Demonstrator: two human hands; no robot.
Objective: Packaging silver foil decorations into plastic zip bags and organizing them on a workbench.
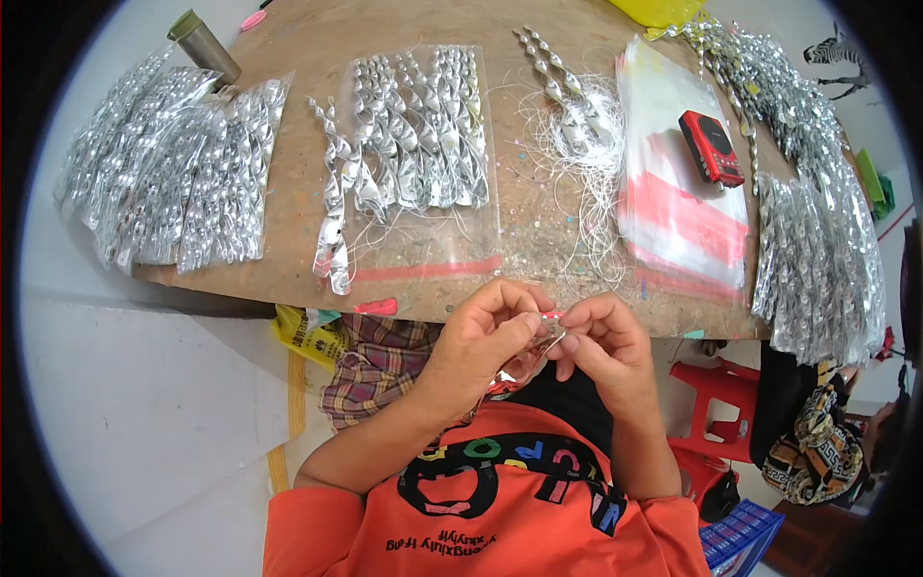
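At the table's near edge, in front of my chest, my left hand (481, 341) and my right hand (608, 344) are pinched close together. Between their fingertips is the end of a shiny silver foil strip (503, 383) with a thin white string; the fingers hide much of it. Beyond the left hand, silver foil spirals (418, 130) lie side by side on a clear plastic bag (423, 258). More loose spirals (333, 207) lie left of that row. Beyond the right hand sits a tangle of white strings (601, 159) with a couple of foil spirals (551, 65).
A stack of clear bags (663, 216) carries a red radio-like device (711, 149). Bagged silver spirals (183, 183) cover the table's left end, by a metal cup (205, 48); more (817, 260) hang over the right edge. A red stool (711, 409) stands below right, near another person's patterned sleeve (819, 442).
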